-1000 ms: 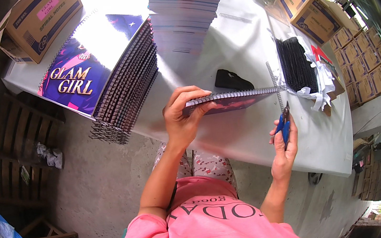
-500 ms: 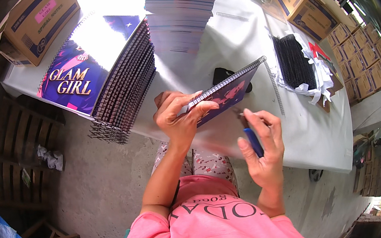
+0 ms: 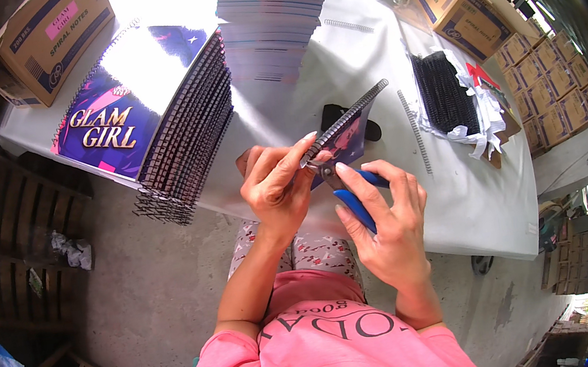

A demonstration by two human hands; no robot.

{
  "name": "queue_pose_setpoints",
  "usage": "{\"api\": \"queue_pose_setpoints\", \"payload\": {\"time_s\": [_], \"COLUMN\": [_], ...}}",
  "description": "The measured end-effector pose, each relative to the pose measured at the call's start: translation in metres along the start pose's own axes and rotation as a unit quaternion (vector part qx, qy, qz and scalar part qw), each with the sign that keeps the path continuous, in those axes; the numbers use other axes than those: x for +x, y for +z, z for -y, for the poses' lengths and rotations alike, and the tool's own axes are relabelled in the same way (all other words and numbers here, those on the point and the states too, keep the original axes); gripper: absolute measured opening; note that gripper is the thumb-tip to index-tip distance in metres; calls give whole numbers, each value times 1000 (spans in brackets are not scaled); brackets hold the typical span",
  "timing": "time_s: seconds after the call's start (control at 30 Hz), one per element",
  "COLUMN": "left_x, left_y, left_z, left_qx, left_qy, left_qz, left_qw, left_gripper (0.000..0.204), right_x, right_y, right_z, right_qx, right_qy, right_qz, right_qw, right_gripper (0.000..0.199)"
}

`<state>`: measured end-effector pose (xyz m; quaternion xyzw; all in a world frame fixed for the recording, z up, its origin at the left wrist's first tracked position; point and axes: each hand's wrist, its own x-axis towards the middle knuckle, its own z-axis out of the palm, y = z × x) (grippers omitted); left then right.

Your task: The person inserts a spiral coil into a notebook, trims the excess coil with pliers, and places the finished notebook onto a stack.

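My left hand (image 3: 276,186) grips a spiral notebook (image 3: 353,138) near its lower end, tilted up above the table with its black wire coil (image 3: 358,109) on the upper edge. In my right hand (image 3: 392,226) is a pair of blue-handled pliers (image 3: 355,209), handles spread apart. Their jaws are at the coil's near end, close to my left fingertips; whether they bite on the wire I cannot tell. A black object (image 3: 372,131) lies behind the notebook, partly covered by it. A loose coil (image 3: 415,134) rests on the white table to the right.
Bound notebooks (image 3: 105,130) are stacked at the left, beside a tall pile of paper blocks (image 3: 274,30). A bundle of black coils (image 3: 446,96) lies in white wrapping at the right. Cardboard boxes (image 3: 57,47) stand at the back left and back right. The white table (image 3: 475,204) ends near my lap.
My right hand has moved left and up, bringing the pliers to the notebook's near coil end, their handles now spread. The notebook has shifted slightly and turned more edge-on.
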<state>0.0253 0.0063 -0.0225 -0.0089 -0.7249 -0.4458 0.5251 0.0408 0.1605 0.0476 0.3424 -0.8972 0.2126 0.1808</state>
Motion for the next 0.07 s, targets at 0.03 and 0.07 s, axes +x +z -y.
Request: {"api": "queue_pose_setpoints", "payload": {"time_s": [0.03,0.07], "left_x": [0,0], "left_y": [-1,-1], "left_z": [0,0], "left_qx": [4,2], "left_qy": [6,6], "left_qz": [1,1], "left_qw": [1000,1000], "left_gripper": [40,40], "right_x": [0,0], "right_y": [1,2], "right_z": [0,0], "right_qx": [2,5], "right_qy": [1,1], "right_qz": [5,11], "right_qw": [1000,1000], "right_gripper": [46,46]}}
